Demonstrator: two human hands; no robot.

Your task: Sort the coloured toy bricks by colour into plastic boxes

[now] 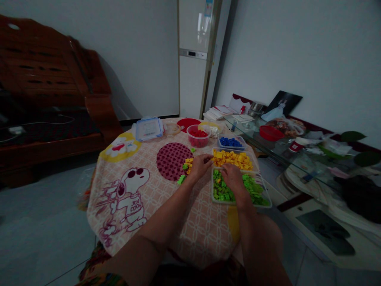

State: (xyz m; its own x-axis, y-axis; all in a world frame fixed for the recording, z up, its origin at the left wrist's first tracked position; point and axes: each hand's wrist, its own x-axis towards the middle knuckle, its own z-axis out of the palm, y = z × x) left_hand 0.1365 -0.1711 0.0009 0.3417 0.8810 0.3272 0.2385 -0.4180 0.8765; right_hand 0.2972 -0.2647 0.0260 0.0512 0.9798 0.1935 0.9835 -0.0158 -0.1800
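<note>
My left hand (201, 166) is at the left edge of a clear container (213, 159) of yellow building blocks (233, 159). Its fingers are pinched together, and whatever they hold is too small to name. Over the neighbouring clear tub (212, 194) of green blocks (253, 188), my right hand (232, 175) reaches toward the side shared with the yellow container. Its fingers are curled, and their tips are too dim to show what they grip. To the left of my left hand lie a few loose yellow blocks (188, 162) and green blocks (181, 179).
Behind are a tub of blue blocks (230, 142), a round tub of red pieces (198, 135) and a blue-rimmed lid (149, 129). A patterned cloth (166, 214) covers the table. On the right, a glass shelf (258, 137) holds a red bowl (271, 133) and a paper cup (298, 144).
</note>
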